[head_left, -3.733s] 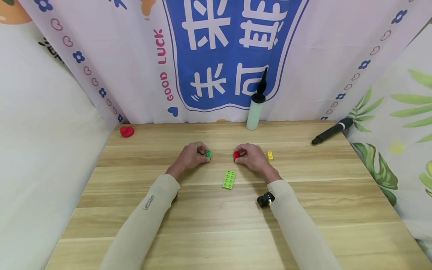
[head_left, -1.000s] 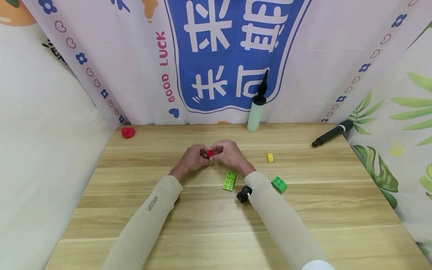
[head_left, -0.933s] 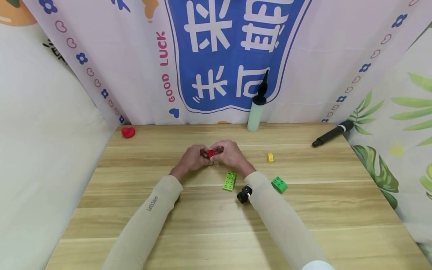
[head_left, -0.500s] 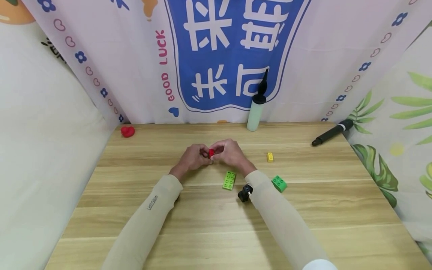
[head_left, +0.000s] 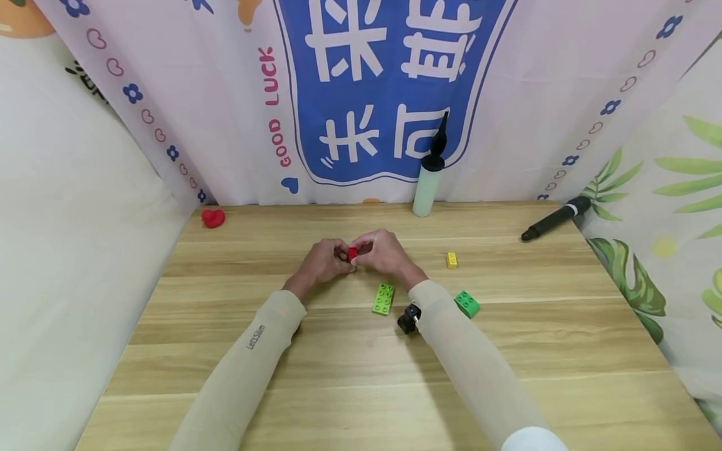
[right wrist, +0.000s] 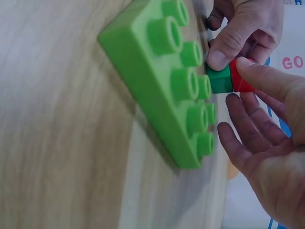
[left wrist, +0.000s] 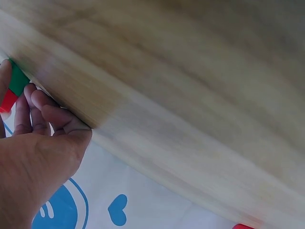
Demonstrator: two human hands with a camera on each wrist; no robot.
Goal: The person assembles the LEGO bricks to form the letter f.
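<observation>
Red brick: over to the left now, no longer apart from the small green brick as it is a few seconds back; the two touch, but I can't tell if they are clicked together.
Curved green brick: on the table, just beside the right sleeve, bumps up; its straight sides should be easier to hold than its curve.
Lime brick: on the table, near the hands, bumps up; it looks stiff, so its two long sides are good to pinch.
Left hand: pinches the small green brick.
Right hand: pinches the red brick, thumb on its side.
Pinched pair: looks light, hard and smooth, so it probably won't bend or break, but it is little and may slip; best hold is the flat sides, fingertips off the line where they meet.
Yellow brick: right of the hands, well apart; so small that only fingertips suit it.
Pale green bottle: far back, by the cloth.
</observation>
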